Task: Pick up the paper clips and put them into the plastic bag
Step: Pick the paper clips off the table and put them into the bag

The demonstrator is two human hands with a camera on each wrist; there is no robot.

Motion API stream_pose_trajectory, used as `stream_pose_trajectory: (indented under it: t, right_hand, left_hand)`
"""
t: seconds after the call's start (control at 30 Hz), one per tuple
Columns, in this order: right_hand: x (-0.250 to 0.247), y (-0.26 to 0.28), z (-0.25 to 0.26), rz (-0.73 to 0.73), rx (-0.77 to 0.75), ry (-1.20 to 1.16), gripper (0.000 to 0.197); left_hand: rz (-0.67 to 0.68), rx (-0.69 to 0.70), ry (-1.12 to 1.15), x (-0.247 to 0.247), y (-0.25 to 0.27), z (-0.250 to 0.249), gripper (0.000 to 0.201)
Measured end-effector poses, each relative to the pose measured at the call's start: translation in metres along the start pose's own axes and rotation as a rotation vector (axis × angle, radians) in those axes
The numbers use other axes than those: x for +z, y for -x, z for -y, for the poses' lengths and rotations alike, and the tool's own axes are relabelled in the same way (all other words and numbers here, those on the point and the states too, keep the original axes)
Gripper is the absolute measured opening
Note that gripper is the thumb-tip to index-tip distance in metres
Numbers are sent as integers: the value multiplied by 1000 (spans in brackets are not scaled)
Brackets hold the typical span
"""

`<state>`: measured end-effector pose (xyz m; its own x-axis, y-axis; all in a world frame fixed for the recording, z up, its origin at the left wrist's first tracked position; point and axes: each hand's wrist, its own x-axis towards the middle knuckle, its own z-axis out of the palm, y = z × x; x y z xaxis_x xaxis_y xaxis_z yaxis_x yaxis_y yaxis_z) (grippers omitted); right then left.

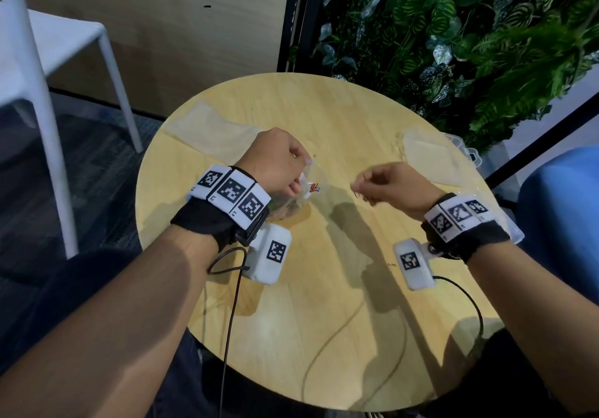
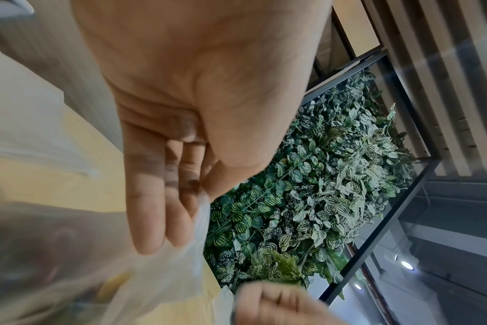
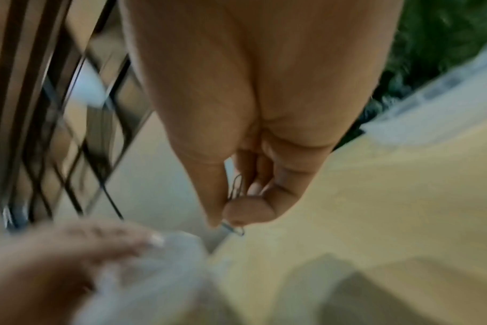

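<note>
My left hand [image 1: 285, 164] pinches the rim of a clear plastic bag [image 1: 308, 190] and holds it above the round wooden table [image 1: 324, 304]; coloured paper clips show through the bag's lower part [image 1: 285, 206]. In the left wrist view the bag [image 2: 159, 274] hangs from thumb and fingers [image 2: 164, 198]. My right hand [image 1: 389, 184] hovers just right of the bag's mouth, thumb and forefinger pinching thin metal paper clips [image 3: 234, 228], with more wire loops [image 3: 237, 184] inside the curled fingers. The bag [image 3: 153, 274] and left hand [image 3: 70, 252] lie blurred below them.
Two flat clear bags lie on the table, one at the far left [image 1: 210, 129] and one at the far right [image 1: 431, 155], next to a clear plastic box [image 1: 470, 155]. A white chair [image 1: 48, 60] stands left, a leafy wall [image 1: 453, 28] behind, a blue seat [image 1: 564, 216] right.
</note>
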<state>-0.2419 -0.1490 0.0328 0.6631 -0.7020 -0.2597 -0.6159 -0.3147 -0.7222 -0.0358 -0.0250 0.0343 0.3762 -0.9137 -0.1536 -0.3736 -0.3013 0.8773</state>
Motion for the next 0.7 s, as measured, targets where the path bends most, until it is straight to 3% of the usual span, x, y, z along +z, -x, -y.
stream_pose_trajectory:
  t: [0.07,0.27,0.37,0.43,0.53,0.6,0.7]
  right_hand:
    - [7,0,29,-34,-36,-267,11]
    - [31,-19,65,-15,40,-229,25]
    - [34,-18,66,-11,31,-263,14]
    - [32,-14,66,-28,-85,-79,9]
    - [31,-2,67,-75,-403,326,12]
    - [31,7,65,-64,-566,420,18]
    - [34,12,59,-99,-672,477,14]
  left_hand:
    - [-5,16,2,1,0,-1,25]
    - [-32,55,40,-4,1,1,19]
    - [-50,40,72,-8,2,1,18]
    - [-40,30,93,-8,3,-1,18]
    - [-7,8,139,-8,4,-5,17]
    - [8,-14,213,-9,4,-6,15]
    - [37,-18,273,-11,5,-9,18]
